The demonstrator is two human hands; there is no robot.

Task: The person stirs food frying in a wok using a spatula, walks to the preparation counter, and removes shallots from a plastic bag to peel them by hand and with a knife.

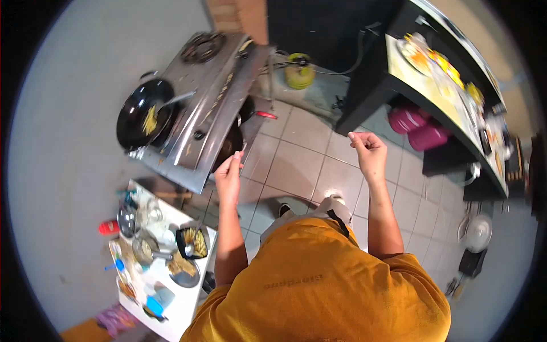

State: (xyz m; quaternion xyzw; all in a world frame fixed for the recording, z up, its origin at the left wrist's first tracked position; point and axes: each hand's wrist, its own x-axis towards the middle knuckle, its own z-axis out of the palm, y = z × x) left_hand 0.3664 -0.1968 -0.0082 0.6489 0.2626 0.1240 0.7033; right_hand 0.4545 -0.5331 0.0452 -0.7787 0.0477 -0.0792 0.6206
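Note:
My left hand (229,178) is raised in front of me, near the front edge of the steel gas stove (219,102). Its fingers are curled with the tips close together, and I see nothing in them. Over the tiled floor, my right hand (370,155) is held up with thumb and fingers bent together, also with nothing visible in it. On the stove sits a black wok (128,122) with some yellowish food (150,121) and a metal utensil (179,98) in it. Neither hand touches anything I can make out.
Left of me, a white table (191,305) carries a black bowl of cut food (198,244), a metal plate (185,275) and jars. A green gas cylinder (299,73) stands beyond the stove. At right is a black-sided counter (364,94) with purple containers (427,135) beneath.

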